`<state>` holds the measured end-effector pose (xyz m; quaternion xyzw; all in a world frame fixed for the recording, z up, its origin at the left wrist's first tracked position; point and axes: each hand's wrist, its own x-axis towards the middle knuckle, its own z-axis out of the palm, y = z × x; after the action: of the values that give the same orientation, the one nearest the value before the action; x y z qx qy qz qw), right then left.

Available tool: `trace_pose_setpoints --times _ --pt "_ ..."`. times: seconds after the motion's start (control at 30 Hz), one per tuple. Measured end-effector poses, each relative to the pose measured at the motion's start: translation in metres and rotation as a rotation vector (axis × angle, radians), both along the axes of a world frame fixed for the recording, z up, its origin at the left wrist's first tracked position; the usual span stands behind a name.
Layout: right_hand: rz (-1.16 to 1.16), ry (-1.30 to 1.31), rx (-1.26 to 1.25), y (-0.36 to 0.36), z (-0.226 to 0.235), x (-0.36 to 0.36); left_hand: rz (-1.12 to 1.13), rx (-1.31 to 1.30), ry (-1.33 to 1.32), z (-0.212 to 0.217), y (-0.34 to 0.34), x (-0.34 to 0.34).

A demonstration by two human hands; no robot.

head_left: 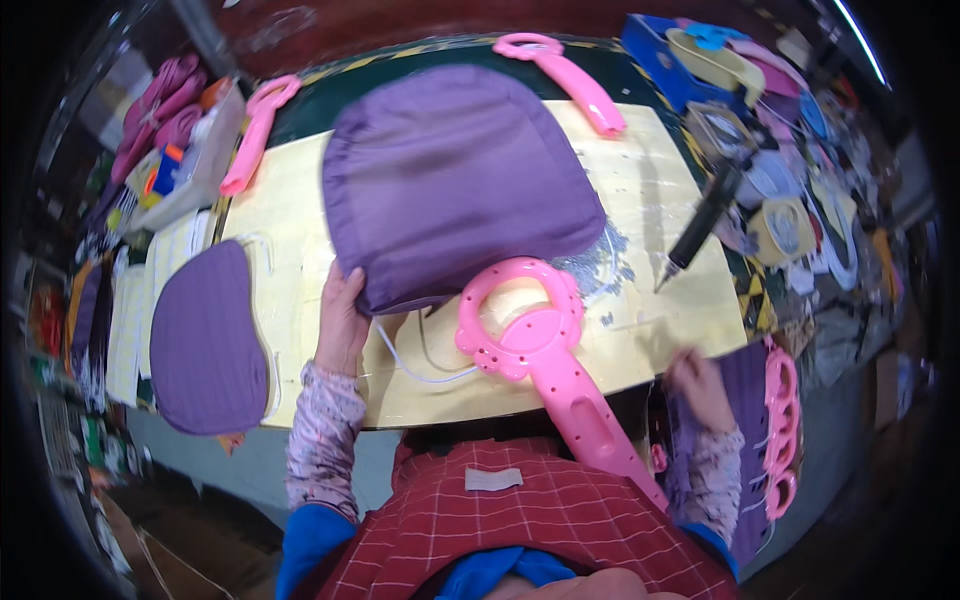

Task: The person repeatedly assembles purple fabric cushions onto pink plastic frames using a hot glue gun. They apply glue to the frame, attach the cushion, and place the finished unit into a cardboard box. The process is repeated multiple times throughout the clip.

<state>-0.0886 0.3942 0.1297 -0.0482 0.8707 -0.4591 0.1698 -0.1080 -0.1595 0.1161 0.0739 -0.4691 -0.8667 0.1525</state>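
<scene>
A padded purple fabric panel (460,170) with rounded corners is tilted over the wooden board. My left hand (345,308) grips its lower left corner, thumb on the fabric. A white cord (430,380) runs from beneath the panel to a pink plastic handle (590,410) with a ring-shaped head. The head overlaps the board's near edge, and the handle slants down against my checked apron. Off the board's near right corner, my right hand (700,388) is above a stack of purple pieces (745,410). Its fingers are blurred, so their grip is unclear.
Pink handle parts (258,130) lie at the board's far corners. Another purple panel (208,340) with white cord lies at left. A dark electric screwdriver (705,215) hangs over the board's right side. A blue bin (665,65) and cluttered parts stand at right, a white bin (205,150) at left.
</scene>
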Motion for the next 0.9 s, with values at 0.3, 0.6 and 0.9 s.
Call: trace_pose_setpoints --times 0.3,0.6,0.9 --pt "-0.648 0.251 -0.693 -0.001 0.098 0.217 -0.068 -0.236 0.487 0.115 0.087 0.018" --pt "-0.523 1.281 0.677 0.081 0.236 0.378 -0.999 -0.313 0.8 0.172 0.328 0.034" --pt "-1.022 0.777 0.788 0.121 0.185 0.453 -1.378 -0.71 1.056 0.075 0.502 0.127"
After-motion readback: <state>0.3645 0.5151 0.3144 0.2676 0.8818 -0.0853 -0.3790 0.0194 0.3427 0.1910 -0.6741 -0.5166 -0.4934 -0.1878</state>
